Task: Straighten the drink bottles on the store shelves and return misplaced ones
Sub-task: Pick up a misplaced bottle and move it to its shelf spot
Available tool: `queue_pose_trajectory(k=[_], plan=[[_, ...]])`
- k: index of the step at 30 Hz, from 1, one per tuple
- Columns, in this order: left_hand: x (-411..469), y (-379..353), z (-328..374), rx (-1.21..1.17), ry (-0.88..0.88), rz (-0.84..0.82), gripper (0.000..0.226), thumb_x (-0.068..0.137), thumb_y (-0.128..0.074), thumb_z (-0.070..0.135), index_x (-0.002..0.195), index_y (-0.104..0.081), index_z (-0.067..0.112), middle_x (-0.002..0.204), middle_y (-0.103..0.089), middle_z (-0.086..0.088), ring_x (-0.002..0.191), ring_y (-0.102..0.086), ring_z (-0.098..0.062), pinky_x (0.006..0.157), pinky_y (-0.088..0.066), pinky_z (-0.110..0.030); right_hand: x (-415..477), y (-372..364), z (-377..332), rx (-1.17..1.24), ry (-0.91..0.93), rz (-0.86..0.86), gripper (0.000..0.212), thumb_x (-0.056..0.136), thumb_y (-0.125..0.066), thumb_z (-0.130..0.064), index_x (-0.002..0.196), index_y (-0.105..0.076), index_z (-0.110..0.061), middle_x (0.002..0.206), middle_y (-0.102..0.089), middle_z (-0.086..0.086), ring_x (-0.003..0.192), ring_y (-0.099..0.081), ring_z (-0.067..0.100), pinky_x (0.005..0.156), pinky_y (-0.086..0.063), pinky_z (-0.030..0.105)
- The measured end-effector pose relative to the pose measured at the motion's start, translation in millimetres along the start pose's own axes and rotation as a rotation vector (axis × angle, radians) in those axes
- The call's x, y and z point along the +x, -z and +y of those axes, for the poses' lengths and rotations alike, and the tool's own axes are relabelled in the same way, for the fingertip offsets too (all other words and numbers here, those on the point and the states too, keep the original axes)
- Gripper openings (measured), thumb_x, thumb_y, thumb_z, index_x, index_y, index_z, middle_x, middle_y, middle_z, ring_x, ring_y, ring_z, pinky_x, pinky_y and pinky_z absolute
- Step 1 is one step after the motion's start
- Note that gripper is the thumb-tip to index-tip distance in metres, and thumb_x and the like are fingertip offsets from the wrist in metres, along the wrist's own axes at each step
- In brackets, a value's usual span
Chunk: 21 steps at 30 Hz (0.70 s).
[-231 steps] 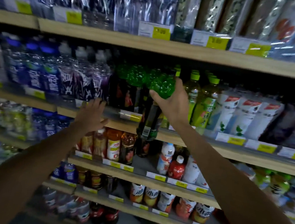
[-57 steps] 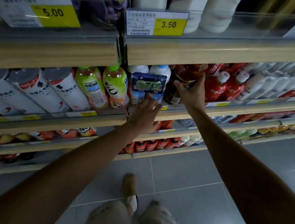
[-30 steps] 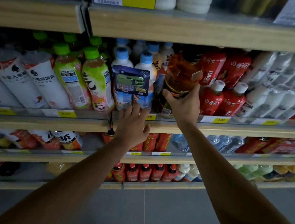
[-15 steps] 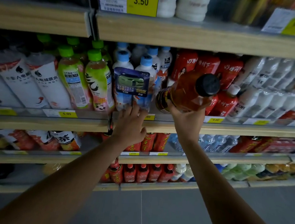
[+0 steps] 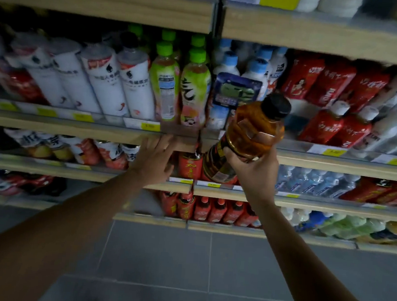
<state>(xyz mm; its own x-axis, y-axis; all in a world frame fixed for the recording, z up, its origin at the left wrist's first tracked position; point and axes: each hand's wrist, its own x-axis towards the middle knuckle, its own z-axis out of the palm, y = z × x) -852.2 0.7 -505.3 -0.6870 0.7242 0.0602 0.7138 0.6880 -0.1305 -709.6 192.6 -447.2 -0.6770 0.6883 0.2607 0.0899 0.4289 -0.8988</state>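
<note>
My right hand (image 5: 251,165) gripped the bottle (image 5: 250,133), tilted, just in front of the shelf (image 5: 75,128); my left hand (image 5: 155,158) lay open, fingers at the shelf's edge. Return step, I judged: next, find its proper row.

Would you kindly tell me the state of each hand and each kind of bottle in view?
amber bottle: capped, tilted, off the shelf, held in the right hand.
right hand: grips the amber bottle round its middle.
left hand: open, fingers straight, reaching the shelf edge.
green-capped bottles: capped, standing on the shelf.
white bottles: standing in a row on the shelf.
</note>
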Motion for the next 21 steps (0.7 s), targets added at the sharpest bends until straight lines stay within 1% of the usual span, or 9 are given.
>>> queue_pose_trajectory(k=[2, 4, 6, 9, 12, 14, 17, 19, 21], plan=[[-13, -3, -31, -0.007, 0.017, 0.02, 0.074, 0.078, -0.06, 0.037, 0.142, -0.035, 0.01, 0.143, -0.037, -0.013, 0.122, -0.04, -0.033, 0.098, -0.032, -0.047, -11, -25, -10, -0.008, -0.014, -0.039, 0.09, 0.053, -0.074, -0.062, 0.128, -0.046, -0.022, 0.11, -0.067, -0.005, 0.102, -0.064, 0.012, 0.089, -0.053, 0.043], [-24, -6, -65, -0.037, 0.015, 0.07, 0.07, 0.07, -0.068, 0.03, 0.133, -0.047, 0.007, 0.131, -0.049, -0.016, 0.111, -0.05, -0.036, 0.091, -0.039, -0.048, -21, -57, -25, -0.019, -0.006, -0.06, 0.091, 0.053, -0.074, -0.062, 0.13, -0.046, -0.021, 0.112, -0.067, -0.005, 0.104, -0.063, 0.013, 0.089, -0.053, 0.042], [-38, -12, -104, -0.069, 0.017, 0.117, 0.066, 0.066, -0.069, 0.026, 0.127, -0.052, 0.006, 0.121, -0.055, -0.018, 0.103, -0.054, -0.037, 0.087, -0.043, -0.047, -32, -93, -44, -0.037, 0.007, -0.067, 0.091, 0.055, -0.072, -0.063, 0.131, -0.046, -0.02, 0.113, -0.067, -0.003, 0.105, -0.063, 0.015, 0.088, -0.053, 0.043], [-66, -22, -173, -0.069, 0.048, 0.117, 0.066, 0.068, -0.062, 0.031, 0.128, -0.05, 0.007, 0.122, -0.053, -0.018, 0.106, -0.051, -0.037, 0.091, -0.038, -0.047, -52, -156, -74, -0.043, 0.017, -0.069, 0.086, 0.056, -0.072, -0.061, 0.129, -0.046, -0.023, 0.114, -0.067, -0.005, 0.106, -0.063, 0.016, 0.088, -0.052, 0.043], [-97, -33, -249, -0.041, 0.083, 0.081, 0.069, 0.069, -0.067, 0.026, 0.132, -0.047, 0.004, 0.128, -0.05, -0.02, 0.113, -0.049, -0.038, 0.097, -0.037, -0.049, -73, -221, -105, -0.036, 0.023, -0.082, 0.086, 0.055, -0.071, -0.063, 0.127, -0.047, -0.023, 0.11, -0.066, -0.008, 0.104, -0.063, 0.017, 0.087, -0.053, 0.044], [-116, -40, -300, -0.034, 0.116, 0.076, 0.067, 0.073, -0.065, 0.026, 0.133, -0.047, 0.002, 0.13, -0.049, -0.022, 0.115, -0.049, -0.039, 0.097, -0.037, -0.051, -86, -265, -124, -0.023, 0.034, -0.093, 0.087, 0.054, -0.071, -0.064, 0.127, -0.047, -0.023, 0.11, -0.066, -0.009, 0.104, -0.063, 0.017, 0.087, -0.053, 0.043], [-141, -48, -370, -0.038, 0.169, 0.08, 0.066, 0.08, -0.062, 0.028, 0.137, -0.041, 0.003, 0.134, -0.045, -0.02, 0.121, -0.044, -0.038, 0.101, -0.031, -0.052, -101, -329, -150, -0.016, 0.058, -0.109, 0.083, 0.053, -0.069, -0.067, 0.123, -0.05, -0.025, 0.106, -0.067, -0.009, 0.101, -0.064, 0.014, 0.085, -0.054, 0.042], [-155, -55, -414, -0.041, 0.212, 0.094, 0.068, 0.08, -0.065, 0.029, 0.136, -0.04, 0.001, 0.133, -0.044, -0.021, 0.12, -0.043, -0.04, 0.101, -0.03, -0.052, -108, -370, -166, 0.009, 0.074, -0.119, 0.081, 0.054, -0.07, -0.066, 0.122, -0.051, -0.026, 0.105, -0.067, -0.012, 0.1, -0.064, 0.012, 0.085, -0.054, 0.041], [-168, -60, -454, -0.052, 0.265, 0.116, 0.064, 0.08, -0.064, 0.028, 0.133, -0.043, -0.002, 0.129, -0.046, -0.024, 0.115, -0.045, -0.043, 0.1, -0.031, -0.052, -113, -407, -180, 0.036, 0.092, -0.125, 0.08, 0.055, -0.07, -0.066, 0.12, -0.051, -0.024, 0.103, -0.067, -0.012, 0.098, -0.064, 0.012, 0.083, -0.055, 0.041]])
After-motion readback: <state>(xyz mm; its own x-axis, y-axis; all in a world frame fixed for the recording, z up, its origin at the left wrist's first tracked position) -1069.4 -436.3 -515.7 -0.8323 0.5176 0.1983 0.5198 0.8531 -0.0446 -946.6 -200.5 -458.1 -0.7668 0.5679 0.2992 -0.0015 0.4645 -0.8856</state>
